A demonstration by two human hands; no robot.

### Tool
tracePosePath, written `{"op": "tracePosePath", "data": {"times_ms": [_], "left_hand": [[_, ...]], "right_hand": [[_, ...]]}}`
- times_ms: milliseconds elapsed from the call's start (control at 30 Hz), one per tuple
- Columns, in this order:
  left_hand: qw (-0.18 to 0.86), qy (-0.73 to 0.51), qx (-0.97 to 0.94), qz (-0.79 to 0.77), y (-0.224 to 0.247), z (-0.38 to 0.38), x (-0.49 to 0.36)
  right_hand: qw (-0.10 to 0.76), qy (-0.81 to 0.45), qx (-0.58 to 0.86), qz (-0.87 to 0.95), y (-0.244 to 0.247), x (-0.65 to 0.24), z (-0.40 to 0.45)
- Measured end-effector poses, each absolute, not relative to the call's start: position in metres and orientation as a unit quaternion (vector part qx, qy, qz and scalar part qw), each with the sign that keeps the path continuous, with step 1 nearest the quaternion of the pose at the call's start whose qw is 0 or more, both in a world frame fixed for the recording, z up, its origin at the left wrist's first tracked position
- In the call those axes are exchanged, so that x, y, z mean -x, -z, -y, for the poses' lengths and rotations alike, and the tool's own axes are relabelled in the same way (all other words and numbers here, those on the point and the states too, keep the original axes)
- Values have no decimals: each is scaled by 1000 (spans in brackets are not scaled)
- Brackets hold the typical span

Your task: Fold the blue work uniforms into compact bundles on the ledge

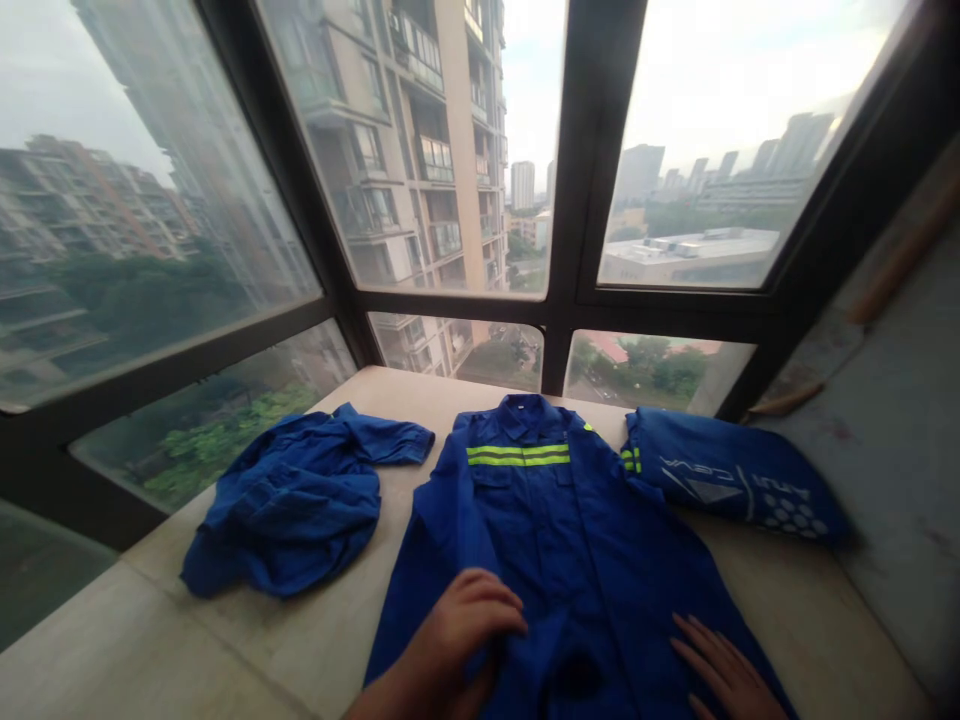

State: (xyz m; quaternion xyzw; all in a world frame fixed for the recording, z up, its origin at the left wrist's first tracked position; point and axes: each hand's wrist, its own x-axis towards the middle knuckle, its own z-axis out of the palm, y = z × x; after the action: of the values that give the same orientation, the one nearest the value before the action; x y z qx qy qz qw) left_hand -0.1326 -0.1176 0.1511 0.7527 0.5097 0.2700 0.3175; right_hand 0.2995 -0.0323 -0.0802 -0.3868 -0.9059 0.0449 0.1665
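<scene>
A blue work jacket (540, 540) with yellow-green reflective stripes lies front side up in front of me, its collar toward the window. My left hand (469, 635) is over the jacket's lower left part, with curled fingers closed on a bit of its cloth; the fingertips are partly hidden. On the lower right part of the jacket rests my right hand (724, 670), flat with its fingers spread. The jacket's lower end runs out of the bottom of the view.
A crumpled blue garment (300, 510) lies to the left on the pale stone ledge (165, 640). At the right, a folded blue bundle with white print (727, 475) sits against the wall (900, 480). Dark-framed windows (592, 200) enclose the ledge at the back and left.
</scene>
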Motion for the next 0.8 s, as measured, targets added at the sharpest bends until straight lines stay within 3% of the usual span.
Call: {"op": "tracePosePath", "data": {"times_ms": [67,133,300,433,633,733,800], "left_hand": [[382,-136,-773,-488,-111,132,117],[415,-90,-749,-510,-74,146,115],[330,-240,-602,-687,-28,172,149],[334,-345,-374,-794,-20,163,177],[371,-514,-209,-744,-21,120,176],[391,-548,-213,-708,-25,107,169],[417,-573,-190,-680,-28,106,166]], "right_hand": [[176,-109,428,880,74,-297,31],[214,-161,471,841,67,-291,29],[302,-252,530,751,44,-235,55],[252,-258,468,807,34,-148,106],[138,-136,414,889,34,-37,157],[62,-186,457,867,28,-23,155],[73,-288,469,832,19,-29,144]]}}
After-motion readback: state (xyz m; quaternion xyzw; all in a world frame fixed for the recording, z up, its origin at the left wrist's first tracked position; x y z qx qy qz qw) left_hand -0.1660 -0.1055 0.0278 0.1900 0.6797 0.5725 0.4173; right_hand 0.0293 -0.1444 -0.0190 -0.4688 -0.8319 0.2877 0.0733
